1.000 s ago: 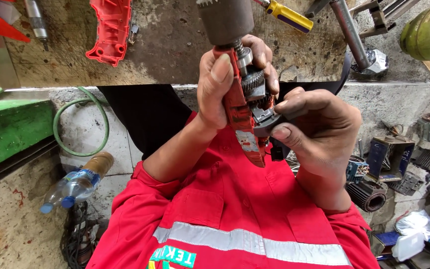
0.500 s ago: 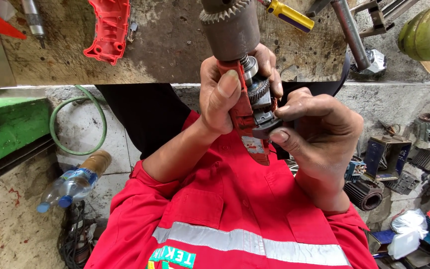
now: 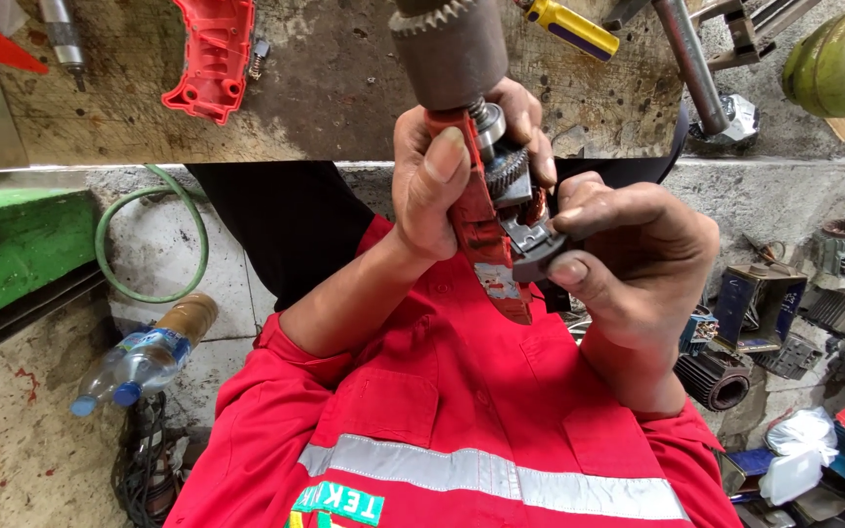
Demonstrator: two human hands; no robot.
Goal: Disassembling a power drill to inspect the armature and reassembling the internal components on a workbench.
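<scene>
A red power-drill body [image 3: 476, 230], stripped of one housing half so that a gear and dark inner parts are exposed, is held upright in the centre of the view, close to the camera and above the red coverall with its grey reflective band [image 3: 481, 474]. A large grey toothed chuck [image 3: 447, 44] is seen at the top end of the drill. The left hand [image 3: 432, 181] is clamped around the red body, thumb laid along its near face and fingers wrapped behind. The right hand [image 3: 628, 259] is closed on a small dark part [image 3: 537, 244] at the drill's right side, pinched between thumb and bent fingers; the two hands are set close together, nearly touching across the drill. On the worn wooden surface [image 3: 334, 88] beyond, a loose red housing shell [image 3: 212, 59] is laid at upper left, with a metal bit [image 3: 61, 34] further left. A yellow-handled tool [image 3: 571, 26] is placed just right of the chuck, and a metal rod with a socket end [image 3: 701, 78] lies further right. A green rounded object [image 3: 838, 64] is seen at the far upper right. On the floor at left, a clear plastic bottle with a blue cap [image 3: 144, 357] is laid on its side, near a loop of green hose [image 3: 149, 244] and a green painted block [image 3: 17, 249]. At right, a heap of motor parts and scrap [image 3: 765, 332] is noted.
</scene>
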